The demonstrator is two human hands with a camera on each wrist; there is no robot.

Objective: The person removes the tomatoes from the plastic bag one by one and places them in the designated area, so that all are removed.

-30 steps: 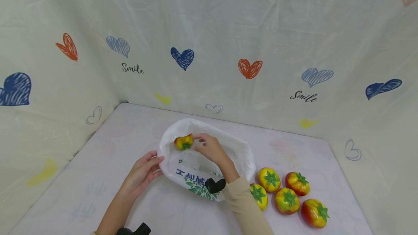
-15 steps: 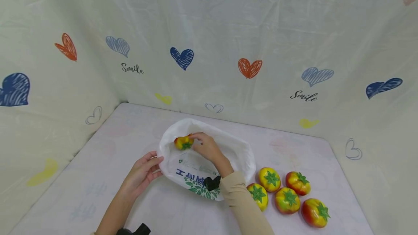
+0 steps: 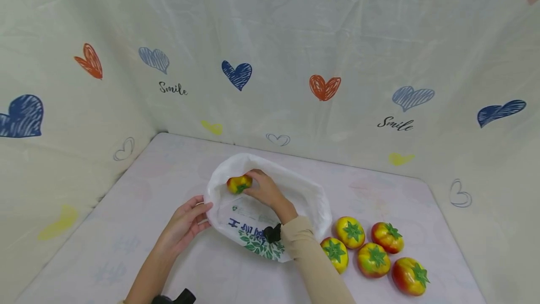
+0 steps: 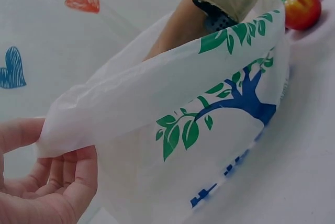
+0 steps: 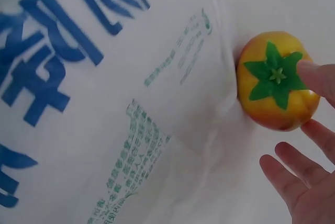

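Note:
A white plastic bag (image 3: 312, 193), printed with blue lettering and green leaves, lies with its mouth spread wide. My left hand (image 3: 185, 224) pinches the bag's left rim between thumb and fingers; the left wrist view shows the folded edge there. Inside the bag, near its left end, is a yellow-red tomato (image 5: 277, 82) with a green star-shaped calyx. Reaching into the bag, my right hand (image 3: 267, 193) has its thumb over the calyx and its index finger at the tomato's side. Its other fingers are apart from the fruit.
Several similar tomatoes (image 3: 373, 259) sit in a group on the pale table (image 3: 168, 163), right of the bag. One is partly behind the right sleeve (image 3: 312, 257). A white sheet (image 3: 278, 60) with printed hearts hangs behind and beside the table.
My right hand has moved slightly left, bringing its thumb and index finger closer round the tomato. The left hand keeps its hold on the rim. The head view has shifted a little.

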